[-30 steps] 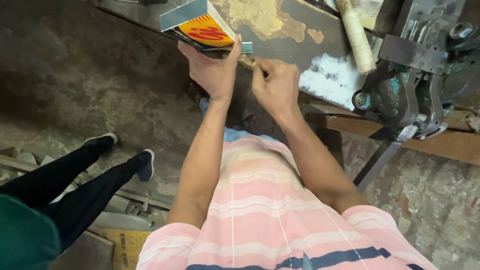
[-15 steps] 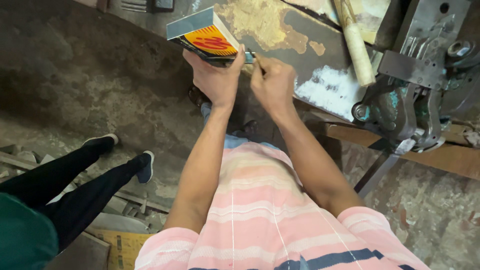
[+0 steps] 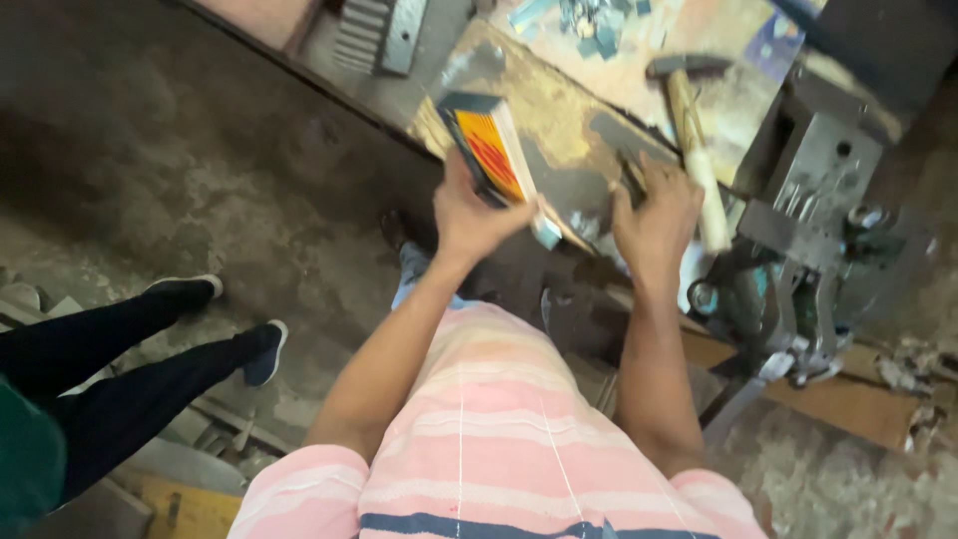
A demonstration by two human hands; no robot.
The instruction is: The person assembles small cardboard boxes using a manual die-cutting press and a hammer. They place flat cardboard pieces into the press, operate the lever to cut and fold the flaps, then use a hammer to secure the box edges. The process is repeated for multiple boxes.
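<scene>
My left hand (image 3: 471,214) grips a stack of printed cards with an orange and red front (image 3: 489,148), held upright on edge over a worn workbench (image 3: 559,120). A thin wooden stick (image 3: 564,232) pokes out to the right under the stack. My right hand (image 3: 654,215) rests fingers down on the bench, a hand's width to the right of the stack. Whether it holds anything is blurred. A wooden-handled hammer (image 3: 694,150) lies just beyond its fingers.
A grey metal press (image 3: 808,230) stands at the bench's right end. A ribbed metal block (image 3: 384,35) lies at the back left, paper scraps (image 3: 589,20) behind. Another person's legs in black trousers and dark shoes (image 3: 190,329) stand on the concrete floor at left.
My right hand has left the stack's lower corner and moved right onto the bench. The view has tilted, showing more of the bench, hammer and press.
</scene>
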